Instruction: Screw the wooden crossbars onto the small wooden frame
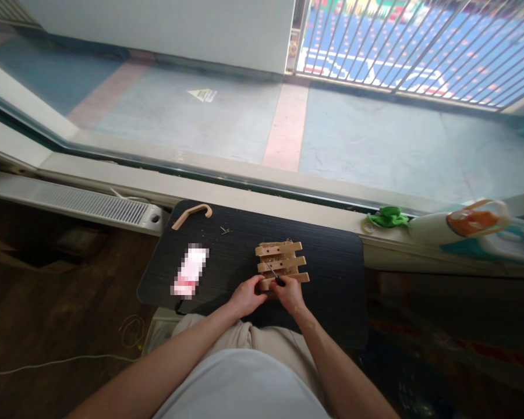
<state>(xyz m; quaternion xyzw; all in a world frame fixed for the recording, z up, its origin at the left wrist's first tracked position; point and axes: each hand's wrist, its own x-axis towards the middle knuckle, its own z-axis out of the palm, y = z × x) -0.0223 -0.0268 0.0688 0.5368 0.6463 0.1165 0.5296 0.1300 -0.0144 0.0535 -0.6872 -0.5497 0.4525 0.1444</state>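
Note:
Three pale wooden bars (pixel 279 264) with dark holes lie side by side across a rougher wooden piece on the black table. My left hand (pixel 248 295) has its fingers closed at the left end of the nearest bar (pixel 303 278). In my right hand (pixel 291 293) is a screwdriver (pixel 280 280) with a dark handle. Its thin metal shaft points up and left over the bars; whether the tip touches wood is too small to tell. Several small screws (pixel 225 230) lie farther back on the table, close to a hook-shaped wooden piece (pixel 193 214).
The black table (pixel 327 262) stands against the windowsill (pixel 244 196). A pixelated pink-and-white item (pixel 190 271) lies at its left. A radiator (pixel 91 201) is beyond the left edge. On the sill at right are a green cloth (pixel 389 217) and a white bottle (pixel 430 227).

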